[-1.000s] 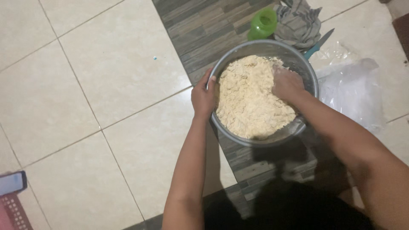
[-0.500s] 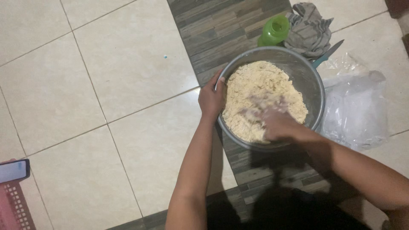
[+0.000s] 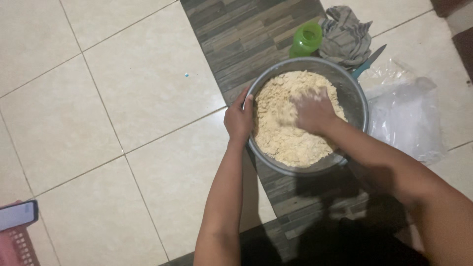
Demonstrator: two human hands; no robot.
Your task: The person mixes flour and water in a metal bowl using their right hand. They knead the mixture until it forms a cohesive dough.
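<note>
The bowl sits on the floor, full of crumbly dough. The left hand grips its rim at 9 o'clock, fingers clenched. The right hand presses into the dough, fingers spread. A green cup and cloth lie at 12 o'clock, a plastic bag at 3.

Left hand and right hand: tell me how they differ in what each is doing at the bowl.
The left hand grips the rim of the metal bowl from outside; the right hand is inside it, pressed into the crumbly dough. The left hand looks sharp; the right hand is blurred. The left hand is bare of dough, as far as shows; the right hand rests on it. Both are bare and at the same bowl.
</note>
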